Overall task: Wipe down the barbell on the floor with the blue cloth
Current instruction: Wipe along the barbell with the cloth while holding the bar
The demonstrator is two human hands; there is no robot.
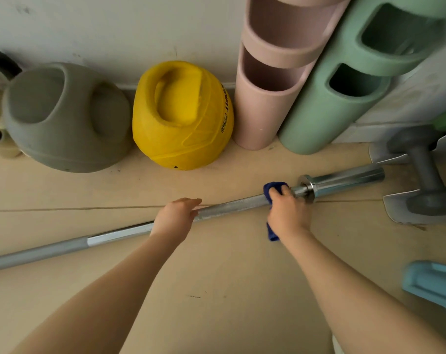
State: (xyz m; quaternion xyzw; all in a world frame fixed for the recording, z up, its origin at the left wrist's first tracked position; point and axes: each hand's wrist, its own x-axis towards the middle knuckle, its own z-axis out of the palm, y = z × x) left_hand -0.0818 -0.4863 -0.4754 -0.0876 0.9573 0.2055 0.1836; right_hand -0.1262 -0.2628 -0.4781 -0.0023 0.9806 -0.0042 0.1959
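Note:
A long silver barbell (232, 204) lies on the tan floor, running from the lower left up to its chrome sleeve at the right. My right hand (288, 213) grips the blue cloth (270, 190) wrapped around the shaft just left of the collar; a tail of the cloth hangs below my wrist. My left hand (176, 219) rests on top of the shaft near its middle, with the fingers lying over the bar and hiding that part of it.
Against the wall stand a grey handled ball (63, 118), a yellow handled ball (182, 116), a pink tube (270, 80) and a green tube (344, 85). A grey dumbbell (423, 172) lies beyond the bar's right end. A light blue object (433, 282) sits at the lower right.

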